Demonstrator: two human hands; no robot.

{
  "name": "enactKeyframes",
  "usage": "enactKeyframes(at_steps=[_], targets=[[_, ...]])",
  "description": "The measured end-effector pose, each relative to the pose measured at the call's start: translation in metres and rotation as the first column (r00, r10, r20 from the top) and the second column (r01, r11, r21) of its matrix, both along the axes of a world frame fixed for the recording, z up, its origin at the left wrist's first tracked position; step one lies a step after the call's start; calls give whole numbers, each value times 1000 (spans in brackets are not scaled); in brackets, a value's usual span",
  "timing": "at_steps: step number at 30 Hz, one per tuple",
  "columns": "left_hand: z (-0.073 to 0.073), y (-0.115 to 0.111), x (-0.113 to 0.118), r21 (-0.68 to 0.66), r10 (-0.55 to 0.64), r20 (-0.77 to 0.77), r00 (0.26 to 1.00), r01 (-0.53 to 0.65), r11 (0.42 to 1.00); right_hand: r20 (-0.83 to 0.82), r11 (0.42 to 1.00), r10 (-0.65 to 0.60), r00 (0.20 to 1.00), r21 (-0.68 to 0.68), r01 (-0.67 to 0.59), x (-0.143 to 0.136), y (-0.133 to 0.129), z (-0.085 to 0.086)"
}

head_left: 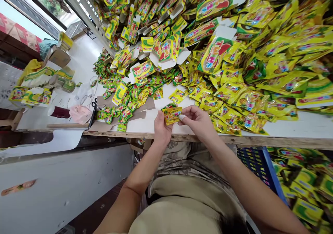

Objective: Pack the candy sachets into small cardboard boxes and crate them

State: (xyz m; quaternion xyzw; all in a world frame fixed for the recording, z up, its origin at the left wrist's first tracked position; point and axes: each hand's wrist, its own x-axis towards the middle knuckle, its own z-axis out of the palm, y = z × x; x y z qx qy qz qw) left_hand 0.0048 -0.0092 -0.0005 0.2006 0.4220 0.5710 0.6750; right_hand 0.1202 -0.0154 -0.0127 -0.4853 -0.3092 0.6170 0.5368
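Between my two hands, just above the table's front edge, is a small yellow candy packet (172, 115), with a green packet (169, 105) showing behind it. My left hand (162, 126) pinches them by the left side. The fingertips of my right hand (196, 121) close on the right end of the yellow packet. Another yellow packet lies flat on the white tabletop just beyond. Yellow packets (229, 105) are heaped to the right of my right hand. Small green packets (127, 111) lie left of my left hand, partly on brown cardboard.
Printed candy boxes (215, 50), several with open flaps, pile up at the back beside a white crate (90, 12). Black scissors (93, 112) and a pink bag (80, 114) lie at left. A blue basket (273, 175) full of boxes stands low at right.
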Motion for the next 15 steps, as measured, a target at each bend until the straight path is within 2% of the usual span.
enactKeyframes(at_steps=[5,11,15], targets=[[-6,0,1,66,-49,-77,996,54,996,47,1000,14,999,-5,-14,6,4,2],[-12,-1,8,106,74,-21,997,-71,992,-264,984,-45,964,-178,-3,-5,1,-4],[-12,-4,14,115,110,-23,994,-106,988,-316,979,-43,948,-204,-24,-17,-5,-6]])
